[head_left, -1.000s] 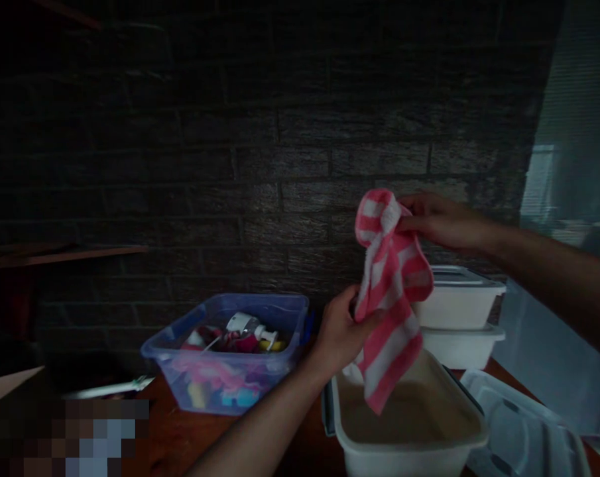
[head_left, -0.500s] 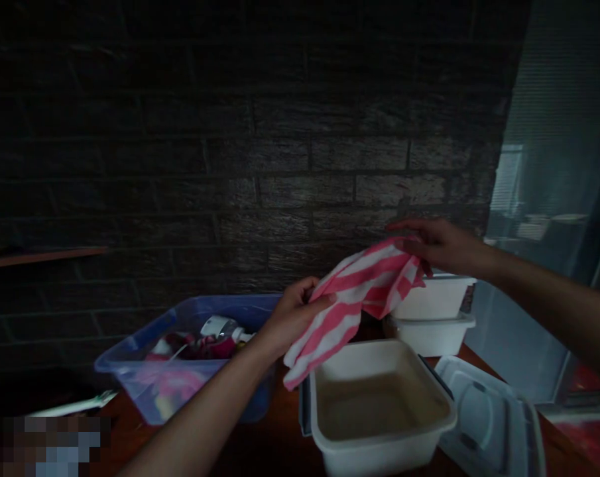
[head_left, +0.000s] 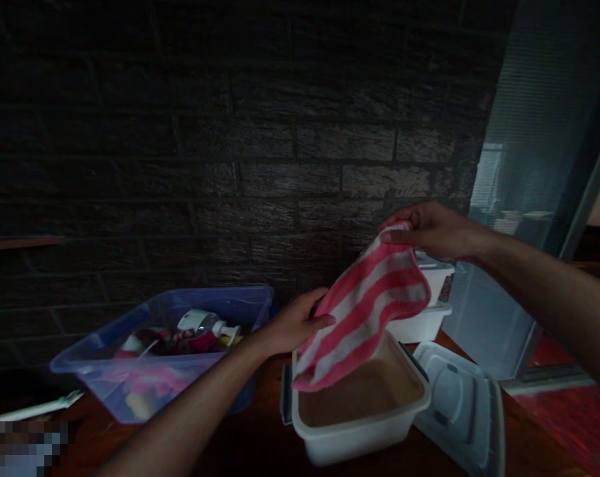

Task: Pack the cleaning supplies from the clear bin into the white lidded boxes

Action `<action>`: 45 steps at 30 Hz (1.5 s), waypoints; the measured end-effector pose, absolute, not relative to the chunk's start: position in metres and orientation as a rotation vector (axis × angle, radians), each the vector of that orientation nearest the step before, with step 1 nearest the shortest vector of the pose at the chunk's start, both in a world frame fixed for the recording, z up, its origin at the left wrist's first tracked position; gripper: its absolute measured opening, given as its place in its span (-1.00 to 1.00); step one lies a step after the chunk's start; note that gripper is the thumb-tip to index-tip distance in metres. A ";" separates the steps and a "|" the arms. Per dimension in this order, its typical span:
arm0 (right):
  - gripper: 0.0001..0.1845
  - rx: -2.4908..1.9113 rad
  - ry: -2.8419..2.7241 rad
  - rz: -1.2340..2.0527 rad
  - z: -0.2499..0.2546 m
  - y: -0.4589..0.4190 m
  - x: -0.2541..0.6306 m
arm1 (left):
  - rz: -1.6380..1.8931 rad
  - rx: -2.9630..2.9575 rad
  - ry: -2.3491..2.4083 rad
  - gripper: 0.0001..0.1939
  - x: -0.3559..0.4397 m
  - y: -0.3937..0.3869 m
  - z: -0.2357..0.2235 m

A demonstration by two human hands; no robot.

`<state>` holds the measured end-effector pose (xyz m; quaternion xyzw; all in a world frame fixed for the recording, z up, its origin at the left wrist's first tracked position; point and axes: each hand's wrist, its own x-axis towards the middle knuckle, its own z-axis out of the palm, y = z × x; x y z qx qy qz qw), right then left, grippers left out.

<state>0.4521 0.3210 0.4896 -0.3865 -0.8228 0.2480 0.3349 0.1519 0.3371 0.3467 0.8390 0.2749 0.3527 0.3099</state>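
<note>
A pink-and-white striped cloth is stretched at a slant between my hands. My left hand pinches its lower left side, thumb on top. At its upper edge, my right hand grips the cloth between thumb and fingers. The cloth hangs over the back left part of a white plastic box, which stands uncovered on the wooden table. Little shows inside the box apart from its brownish, shaded bottom. A translucent lid lies to the right of the box.
A blue translucent bin on the left holds a clear pump bottle and mixed coloured items. Behind the cloth, white boxes are stacked by the dark brick wall. A glass panel rises at right.
The cloth has spread flatter, its stripes now showing broadly, and hangs more over the white box. My right hand has drawn up its top edge. The whole view has shifted slightly right.
</note>
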 end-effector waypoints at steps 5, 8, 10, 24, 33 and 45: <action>-0.68 -0.942 -2.295 0.494 0.496 0.312 0.425 | 1.038 2.131 0.715 -0.43 0.167 0.322 0.339; -0.68 -0.883 -2.254 0.277 0.503 0.312 0.406 | 1.056 2.001 0.640 -0.40 0.181 0.312 0.337; -0.69 -0.861 -2.220 0.166 0.510 0.313 0.397 | 0.983 1.941 0.627 -0.49 0.187 0.311 0.335; -0.41 -1.007 -2.631 0.445 0.459 0.321 0.421 | 1.255 1.592 0.717 -0.84 0.179 0.321 0.335; -0.64 -1.086 -2.608 0.694 0.391 0.327 0.402 | 1.208 1.715 0.663 -0.76 0.181 0.307 0.343; -0.54 -1.097 -2.761 0.712 0.330 0.327 0.414 | 0.644 2.334 0.849 -0.65 0.164 0.300 0.302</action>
